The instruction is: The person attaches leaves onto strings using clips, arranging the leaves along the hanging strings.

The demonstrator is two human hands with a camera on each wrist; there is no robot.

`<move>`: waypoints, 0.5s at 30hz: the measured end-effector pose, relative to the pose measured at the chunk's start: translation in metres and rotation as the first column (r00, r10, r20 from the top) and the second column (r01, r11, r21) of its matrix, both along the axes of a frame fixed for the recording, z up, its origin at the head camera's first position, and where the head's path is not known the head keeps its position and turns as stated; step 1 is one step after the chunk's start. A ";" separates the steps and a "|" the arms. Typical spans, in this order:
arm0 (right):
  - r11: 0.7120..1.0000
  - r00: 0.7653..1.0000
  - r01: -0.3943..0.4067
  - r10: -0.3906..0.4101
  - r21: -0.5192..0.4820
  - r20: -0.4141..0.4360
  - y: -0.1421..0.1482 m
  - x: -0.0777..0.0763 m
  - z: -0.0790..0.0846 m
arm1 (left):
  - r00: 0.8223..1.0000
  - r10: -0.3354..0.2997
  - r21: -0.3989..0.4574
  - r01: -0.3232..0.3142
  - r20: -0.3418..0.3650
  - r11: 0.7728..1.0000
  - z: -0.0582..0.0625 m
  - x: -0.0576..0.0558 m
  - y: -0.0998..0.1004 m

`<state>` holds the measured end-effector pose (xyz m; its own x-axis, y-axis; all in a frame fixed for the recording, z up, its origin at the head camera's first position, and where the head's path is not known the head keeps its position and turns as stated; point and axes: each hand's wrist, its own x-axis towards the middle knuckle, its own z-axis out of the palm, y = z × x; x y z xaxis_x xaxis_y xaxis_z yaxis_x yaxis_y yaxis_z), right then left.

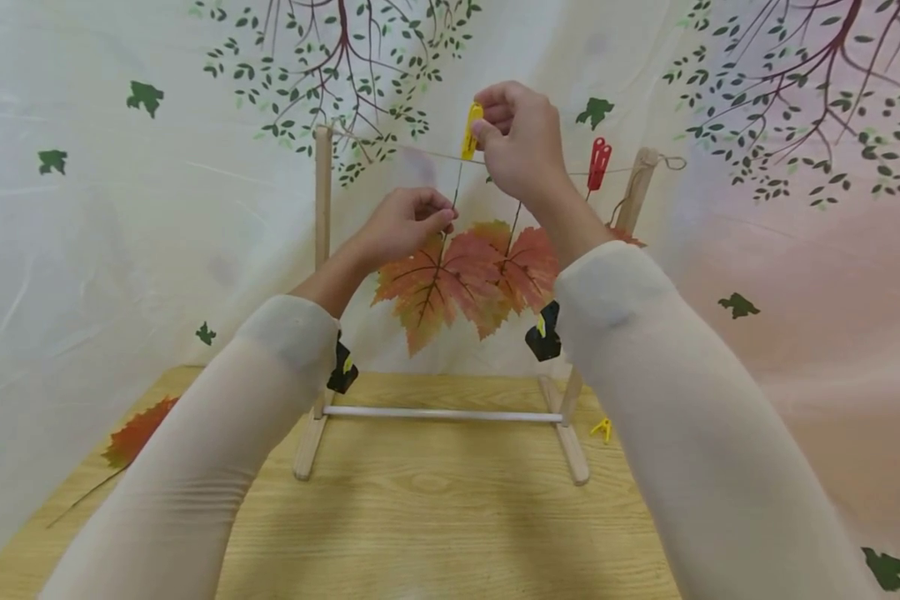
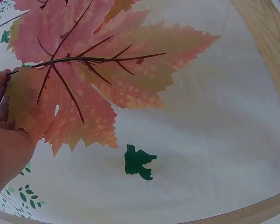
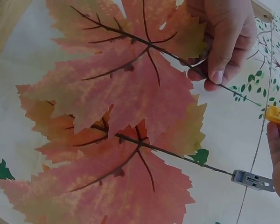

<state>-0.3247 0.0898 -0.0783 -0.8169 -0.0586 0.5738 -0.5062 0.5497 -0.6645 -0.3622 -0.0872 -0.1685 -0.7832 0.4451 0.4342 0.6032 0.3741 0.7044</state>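
One leaf (image 1: pixel 438 279), mid-frame, could drop if the yellow peg (image 1: pixel 470 135) bites shallowly; left grip (image 1: pixel 407 222) pinches its stem (image 1: pixel 457 187), right grip (image 1: pixel 523 137) the peg.

Held leaf (image 2: pixel 100 70) cropped, loose leaf (image 1: pixel 139 429) partly hidden

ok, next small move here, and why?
Probably ease the right hand off the yellow clip: it sits at the string, the leaf stem reaches it, and the left hand pinches that stem, so any slip could be caught. Whether the clip has clamped is unclear.
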 end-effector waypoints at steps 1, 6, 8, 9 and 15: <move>1.000 1.000 0.003 -0.003 0.006 0.001 -0.001 -0.001 0.000 | 1.000 0.002 -0.005 -0.002 -0.004 1.000 0.000 0.001 0.000; 0.999 1.000 -0.001 0.001 0.040 0.000 -0.003 -0.002 -0.003 | 1.000 -0.004 0.000 0.004 0.000 1.000 0.001 0.002 -0.001; 0.999 1.000 -0.004 0.005 0.048 -0.011 -0.003 -0.002 -0.004 | 1.000 -0.007 0.012 0.007 0.002 1.000 0.002 0.003 -0.001; 0.999 1.000 -0.006 0.007 0.045 -0.012 -0.003 -0.002 -0.004 | 1.000 -0.009 0.015 0.009 0.000 1.000 0.002 0.003 -0.001; 0.999 1.000 -0.010 0.010 0.051 -0.004 0.000 -0.001 -0.008 | 1.000 -0.002 0.021 0.002 -0.010 1.000 0.005 0.005 0.001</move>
<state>-0.3257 0.0901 -0.0862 -0.8140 -0.0959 0.5729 -0.5142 0.5778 -0.6338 -0.3573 -0.0858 -0.1638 -0.7781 0.4369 0.4513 0.6107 0.3581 0.7063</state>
